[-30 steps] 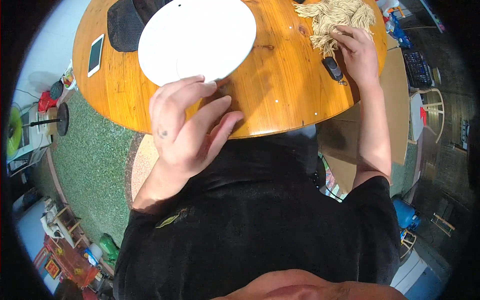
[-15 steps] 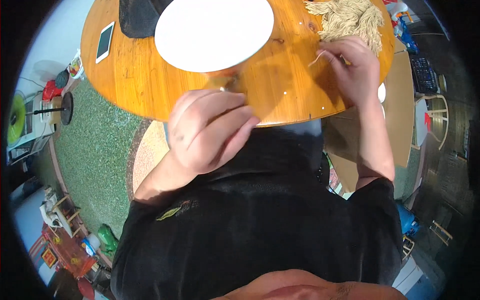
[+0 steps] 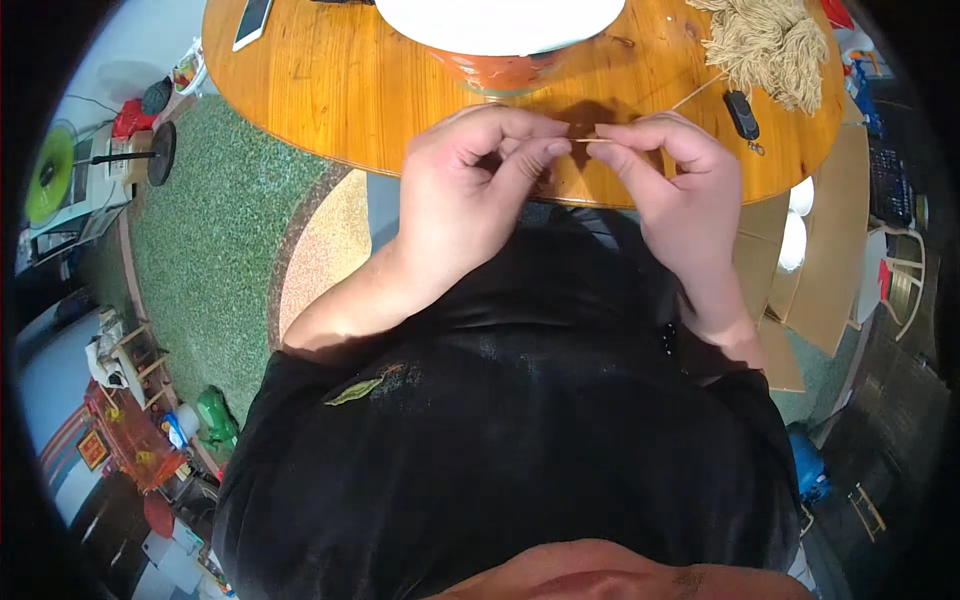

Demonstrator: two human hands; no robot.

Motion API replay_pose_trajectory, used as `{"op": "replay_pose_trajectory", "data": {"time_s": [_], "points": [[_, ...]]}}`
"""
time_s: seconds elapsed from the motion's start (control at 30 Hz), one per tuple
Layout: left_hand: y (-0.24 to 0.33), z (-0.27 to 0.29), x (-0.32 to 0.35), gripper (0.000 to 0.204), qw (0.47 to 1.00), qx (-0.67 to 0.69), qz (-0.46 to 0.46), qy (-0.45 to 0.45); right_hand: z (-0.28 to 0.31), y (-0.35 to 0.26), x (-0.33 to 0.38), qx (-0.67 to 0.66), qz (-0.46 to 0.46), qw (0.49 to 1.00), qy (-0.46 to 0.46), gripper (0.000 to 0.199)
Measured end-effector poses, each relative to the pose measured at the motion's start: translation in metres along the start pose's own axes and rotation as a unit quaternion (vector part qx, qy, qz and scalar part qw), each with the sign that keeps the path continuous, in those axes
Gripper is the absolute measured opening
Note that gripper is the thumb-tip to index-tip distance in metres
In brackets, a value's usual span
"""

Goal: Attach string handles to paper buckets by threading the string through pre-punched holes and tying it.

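Both my hands meet over the near edge of the round wooden table (image 3: 340,110). My left hand (image 3: 475,170) pinches one end of a short taut stretch of thin beige yarn (image 3: 586,141) between thumb and forefinger. On its other side my right hand (image 3: 680,170) grips the same strand, also thumb against forefinger, a small gap from the left fingertips. Behind the right hand a strand slants up toward a loose bundle of beige yarn (image 3: 765,50) at the table's far right. Whether the strand joins the bundle, I cannot tell.
Beyond my hands stands an orange patterned container (image 3: 495,75) under a wide white round top (image 3: 500,25). A black fob with a ring (image 3: 741,114) lies beside the yarn bundle. A white phone (image 3: 252,22) is at the far left. Cardboard (image 3: 815,270) stands right of the table.
My right hand has come left from beside the yarn bundle, and my left hand has moved up and right to meet it. The black fob now shows. The whole view has shifted.
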State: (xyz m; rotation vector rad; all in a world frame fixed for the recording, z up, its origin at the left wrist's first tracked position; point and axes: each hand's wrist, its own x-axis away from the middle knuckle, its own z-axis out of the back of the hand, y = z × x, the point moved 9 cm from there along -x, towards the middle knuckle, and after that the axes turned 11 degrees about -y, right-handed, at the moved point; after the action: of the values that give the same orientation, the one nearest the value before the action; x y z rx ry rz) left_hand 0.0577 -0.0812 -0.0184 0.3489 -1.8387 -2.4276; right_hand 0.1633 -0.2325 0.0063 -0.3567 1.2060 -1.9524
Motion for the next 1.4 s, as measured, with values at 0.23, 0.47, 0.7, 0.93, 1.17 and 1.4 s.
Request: {"op": "replay_pose_trajectory", "data": {"time_s": [0.23, 0.47, 0.7, 0.93, 1.17, 1.4], "points": [[-0.005, 0.0, 0.004, 0.028, 0.999, 0.02, -0.042, 0.007, -0.03, -0.025, 0.002, 0.049, 0.117, 0.99, -0.056, 0.038], [0.011, 0.007, -0.008, 0.029, 0.989, -0.118, -0.073, -0.045, -0.037, -0.009, 0.007, -0.001, 0.126, 0.992, 0.015, 0.015], [0.0, 0.012, -0.01, 0.03, 0.992, -0.098, -0.057, -0.053, -0.04, -0.016, -0.004, 0.017, 0.127, 0.991, -0.039, 0.011], [0.082, 0.044, -0.014, 0.028, 0.776, -0.396, -0.461, 0.17, -0.035, 0.017, -0.007, -0.197, 0.045, 0.977, 0.063, 0.005], [0.065, 0.009, -0.056, 0.025, 0.867, -0.272, -0.417, 0.023, -0.045, 0.022, -0.016, -0.413, -0.01, 0.909, 0.05, 0.012], [0.055, 0.028, -0.05, 0.025, 0.863, 0.023, -0.498, 0.085, -0.047, 0.046, -0.012, -0.458, -0.027, 0.887, 0.057, 0.02]]}}
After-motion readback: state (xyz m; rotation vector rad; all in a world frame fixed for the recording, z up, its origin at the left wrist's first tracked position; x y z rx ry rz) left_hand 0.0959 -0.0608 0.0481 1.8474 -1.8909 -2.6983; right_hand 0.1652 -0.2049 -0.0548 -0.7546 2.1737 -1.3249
